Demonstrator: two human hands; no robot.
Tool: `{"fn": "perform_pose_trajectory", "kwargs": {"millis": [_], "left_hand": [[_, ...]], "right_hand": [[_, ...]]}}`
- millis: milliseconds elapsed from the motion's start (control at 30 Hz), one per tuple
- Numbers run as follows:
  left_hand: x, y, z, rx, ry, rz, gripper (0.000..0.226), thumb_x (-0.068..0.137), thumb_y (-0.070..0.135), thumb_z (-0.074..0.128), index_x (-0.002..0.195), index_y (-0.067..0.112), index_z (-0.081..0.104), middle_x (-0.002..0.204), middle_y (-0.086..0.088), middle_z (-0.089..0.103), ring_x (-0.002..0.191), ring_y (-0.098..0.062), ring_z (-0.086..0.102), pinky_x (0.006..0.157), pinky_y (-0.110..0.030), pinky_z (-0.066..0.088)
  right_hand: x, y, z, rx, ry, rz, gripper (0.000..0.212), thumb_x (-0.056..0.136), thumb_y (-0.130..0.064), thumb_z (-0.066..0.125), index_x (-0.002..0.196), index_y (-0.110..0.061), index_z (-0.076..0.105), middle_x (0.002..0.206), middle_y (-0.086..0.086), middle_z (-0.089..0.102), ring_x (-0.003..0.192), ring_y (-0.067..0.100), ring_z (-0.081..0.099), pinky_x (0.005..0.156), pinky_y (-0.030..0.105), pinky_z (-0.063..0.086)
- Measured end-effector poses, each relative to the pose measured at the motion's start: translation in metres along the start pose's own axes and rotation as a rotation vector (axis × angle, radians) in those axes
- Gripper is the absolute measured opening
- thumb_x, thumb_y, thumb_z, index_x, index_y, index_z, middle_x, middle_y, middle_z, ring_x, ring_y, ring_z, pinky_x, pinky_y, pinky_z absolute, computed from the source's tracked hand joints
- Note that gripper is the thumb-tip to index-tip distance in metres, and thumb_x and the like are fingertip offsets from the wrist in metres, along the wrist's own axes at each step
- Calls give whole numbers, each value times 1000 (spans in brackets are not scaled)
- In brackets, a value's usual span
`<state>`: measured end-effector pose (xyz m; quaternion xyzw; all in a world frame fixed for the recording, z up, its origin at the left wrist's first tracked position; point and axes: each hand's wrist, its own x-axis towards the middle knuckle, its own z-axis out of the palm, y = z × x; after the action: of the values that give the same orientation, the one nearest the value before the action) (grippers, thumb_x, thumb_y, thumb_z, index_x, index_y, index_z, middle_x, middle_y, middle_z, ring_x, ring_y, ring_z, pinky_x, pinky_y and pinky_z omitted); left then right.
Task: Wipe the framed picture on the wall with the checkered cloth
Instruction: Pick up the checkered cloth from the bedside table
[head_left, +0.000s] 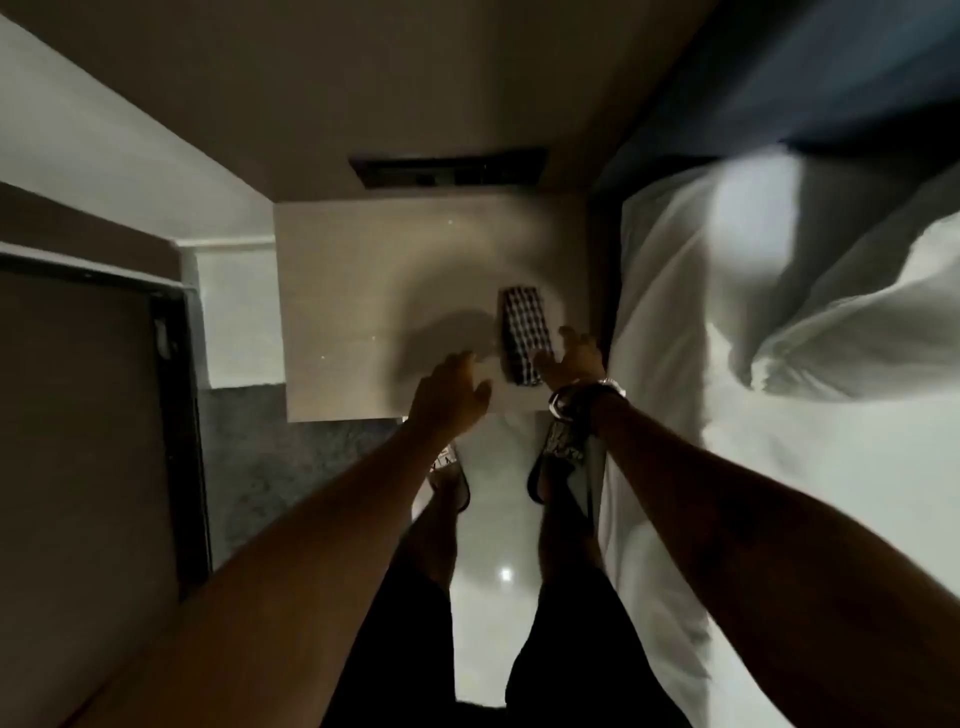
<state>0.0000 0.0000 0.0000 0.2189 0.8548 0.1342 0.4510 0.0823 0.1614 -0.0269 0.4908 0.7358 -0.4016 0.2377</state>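
Note:
The checkered cloth (524, 332), black and white and folded into a long strip, lies on a beige bedside table (363, 291) below me. My right hand (571, 358), with a watch on the wrist, hovers at the cloth's near right end, fingers spread, thumb touching or just over the fabric. My left hand (449, 395) is open above the table's front edge, a short way left of the cloth, holding nothing. The dark frame (449, 167) of what may be the picture shows as a thin strip on the wall above the table; its face is hidden.
A bed with white sheets (779, 441) and a pillow (852, 332) runs along the right. A dark-framed door or panel (176, 415) stands at the left. My legs and sandalled feet (556, 462) stand on glossy white floor, with grey carpet (291, 457) to the left.

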Motion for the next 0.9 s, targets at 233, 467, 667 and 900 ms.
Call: {"fn": "perform_pose_trajectory", "kwargs": {"millis": [233, 467, 667, 900], "left_hand": [[108, -6, 61, -639, -3, -266, 62, 88, 22, 61, 144, 6, 38, 136, -18, 56, 114, -28, 60, 74, -28, 53], [144, -4, 101, -1043, 21, -305, 38, 89, 3, 63, 124, -11, 55, 122, -29, 63, 96, -31, 65, 82, -35, 56], [124, -8, 76, -1170, -206, -431, 36, 91, 7, 58, 124, -7, 57, 120, -22, 65, 99, -33, 65, 82, -42, 57], [58, 27, -2, -1427, -329, -271, 44, 89, -3, 44, 132, 3, 52, 125, -19, 64, 115, -35, 60, 97, -47, 50]], "right_hand": [[89, 17, 42, 104, -40, 110, 55, 81, -27, 69, 131, -12, 52, 132, 15, 57, 117, 33, 59, 104, 40, 49], [117, 37, 71, 339, 55, 164, 51, 81, -8, 70, 128, -6, 52, 120, 4, 61, 107, 18, 60, 76, 8, 45], [94, 19, 50, 591, -277, 329, 39, 85, -7, 70, 122, 5, 63, 126, 25, 64, 104, 31, 64, 97, 40, 52], [21, -28, -15, 1077, -465, 387, 22, 94, -15, 57, 112, -5, 64, 77, 9, 79, 85, 26, 69, 74, 37, 52]]}}
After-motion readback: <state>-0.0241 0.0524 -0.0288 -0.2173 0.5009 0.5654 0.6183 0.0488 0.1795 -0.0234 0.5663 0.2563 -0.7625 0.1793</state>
